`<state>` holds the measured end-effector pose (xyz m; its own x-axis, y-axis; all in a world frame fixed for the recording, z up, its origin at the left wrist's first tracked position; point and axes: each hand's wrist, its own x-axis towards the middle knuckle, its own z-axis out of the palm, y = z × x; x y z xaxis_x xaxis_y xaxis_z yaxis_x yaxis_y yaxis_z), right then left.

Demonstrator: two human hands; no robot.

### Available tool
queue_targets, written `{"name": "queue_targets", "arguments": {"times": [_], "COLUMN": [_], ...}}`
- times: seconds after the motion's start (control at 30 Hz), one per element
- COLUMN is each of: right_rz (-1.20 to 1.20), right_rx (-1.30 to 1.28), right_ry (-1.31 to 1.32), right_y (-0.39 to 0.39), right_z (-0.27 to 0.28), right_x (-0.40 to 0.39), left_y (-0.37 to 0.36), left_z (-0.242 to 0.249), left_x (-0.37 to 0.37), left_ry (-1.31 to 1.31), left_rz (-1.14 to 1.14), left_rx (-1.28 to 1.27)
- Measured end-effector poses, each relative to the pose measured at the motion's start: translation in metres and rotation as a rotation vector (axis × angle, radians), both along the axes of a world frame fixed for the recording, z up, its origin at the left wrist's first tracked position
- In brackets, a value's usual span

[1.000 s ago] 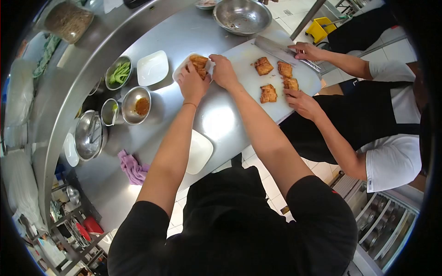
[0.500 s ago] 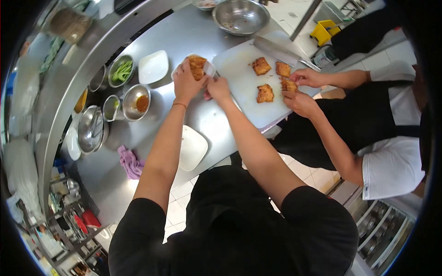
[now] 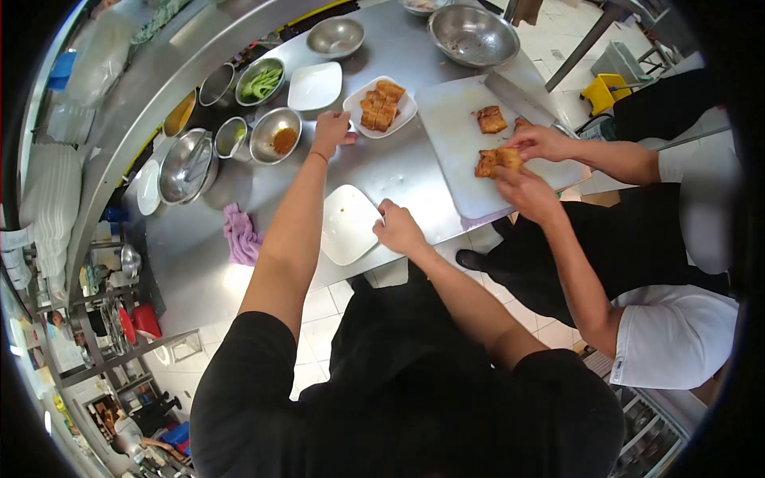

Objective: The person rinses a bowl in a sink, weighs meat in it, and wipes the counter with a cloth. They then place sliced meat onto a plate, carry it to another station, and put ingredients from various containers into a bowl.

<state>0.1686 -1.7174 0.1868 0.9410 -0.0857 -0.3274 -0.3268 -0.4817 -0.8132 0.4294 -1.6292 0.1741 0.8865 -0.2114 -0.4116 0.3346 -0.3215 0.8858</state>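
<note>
Right hand [image 3: 398,229] has dropped back, now gripping empty plate [image 3: 348,223] | left hand [image 3: 331,131] seemingly steadying pork plate [image 3: 356,103] on bench [image 3: 398,171].

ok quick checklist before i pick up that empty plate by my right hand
1. Right hand on the empty plate: ok, fingers touch its rim.
2. Plate bare: ok, only faint smears.
3. Left hand free: cannot tell, it rests by the filled plate.
4. Filled plate stable: ok, flat on the counter.
5. Co-worker's hands clear of you: ok, over the cutting board.
</note>
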Motion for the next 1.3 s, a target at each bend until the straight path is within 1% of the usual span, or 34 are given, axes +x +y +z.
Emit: {"name": "queue_targets", "arguments": {"times": [0.03,0.07,0.1,0.13,0.23,0.27,0.33,0.37,0.4,0.47,0.5,0.57,0.63,0.7,0.73,0.77,0.8,0.83,0.9,0.93,1.03,1.07,1.1,1.17,1.2,1.23,1.3], "right_rz": [-0.02,-0.025,-0.109,-0.192,-0.278,-0.282,-0.362,-0.354,-0.342,-0.336,-0.358,-0.377,-0.406,-0.399,-0.376,-0.34,-0.304,-0.274,-0.258,-0.254,-0.237,-0.205,-0.177,0.058,0.147,0.183,0.387], "right_rx": [-0.055,-0.061,-0.107,-0.155,-0.311,-0.318,-0.356,-0.36,-0.349,-0.323,-0.333,-0.257,-0.269,-0.308,-0.301,-0.281,-0.261,-0.259,-0.15,-0.16,-0.147,-0.136,-0.136,-0.211,-0.209,-0.208,-0.201], "right_ry": [-0.002,-0.011,0.003,0.01,-0.045,-0.054,-0.146,-0.157,-0.121,-0.012,-0.002,-0.085,-0.111,-0.27,-0.274,-0.344,-0.415,-0.424,-0.524,-0.562,-0.611,-0.542,-0.549,-0.705,-0.689,-0.698,-0.797], "right_y": [-0.001,-0.007,-0.017,-0.029,-0.058,-0.062,-0.065,-0.065,-0.063,-0.058,-0.054,-0.048,-0.04,-0.025,-0.016,-0.009,-0.001,0.007,0.026,0.037,0.076,0.089,0.108,0.151,0.173,0.198,0.254], "right_z": [0.002,0.004,0.009,0.013,0.027,0.034,0.045,0.047,0.048,0.047,0.042,0.031,0.038,0.052,0.058,0.063,0.067,0.069,0.074,0.076,0.084,0.088,0.095,0.113,0.116,0.121,0.134], "right_x": [-0.003,-0.005,-0.011,-0.013,-0.025,-0.032,-0.045,-0.053,-0.061,-0.066,-0.072,-0.073,-0.074,-0.073,-0.071,-0.066,-0.059,-0.053,-0.036,-0.028,-0.011,-0.008,-0.005,-0.002,0.0,0.001,-0.001], "left_y": [-0.004,-0.007,-0.008,-0.012,-0.02,-0.022,-0.02,-0.015,-0.01,0.008,0.015,0.034,0.052,0.081,0.094,0.105,0.116,0.124,0.143,0.153,0.194,0.211,0.229,0.27,0.295,0.321,0.378], "left_z": [0.001,0.001,-0.002,-0.002,-0.001,0.001,0.005,0.005,-0.009,0.004,0.009,0.019,0.015,0.011,0.012,0.011,0.008,0.01,0.013,0.014,0.018,0.018,0.019,0.038,0.046,0.054,0.062], "left_x": [0.0,-0.001,-0.002,-0.002,-0.007,-0.012,-0.023,-0.029,-0.033,-0.05,-0.065,-0.086,-0.101,-0.113,-0.121,-0.127,-0.132,-0.138,-0.149,-0.154,-0.167,-0.173,-0.18,-0.201,-0.213,-0.224,-0.25], "left_ry": [-0.011,0.043,0.101,0.113,0.082,0.073,0.075,0.088,0.074,0.076,0.096,0.089,0.077,0.121,0.098,0.09,0.111,0.133,0.152,0.139,0.112,0.079,0.045,0.023,0.004,-0.019,-0.041], "left_rz": [-0.004,-0.009,-0.015,-0.035,-0.01,0.026,0.024,0.029,0.11,0.15,0.18,0.173,0.196,0.2,0.196,0.226,0.249,0.269,0.337,0.336,0.373,0.361,0.35,0.395,0.375,0.358,0.425], "left_rx": [-0.01,-0.092,-0.174,-0.202,-0.24,-0.237,-0.262,-0.276,-0.279,-0.27,-0.255,-0.262,-0.259,-0.311,-0.323,-0.326,-0.32,-0.316,-0.344,-0.344,-0.356,-0.362,-0.368,-0.431,-0.421,-0.411,-0.472]}}
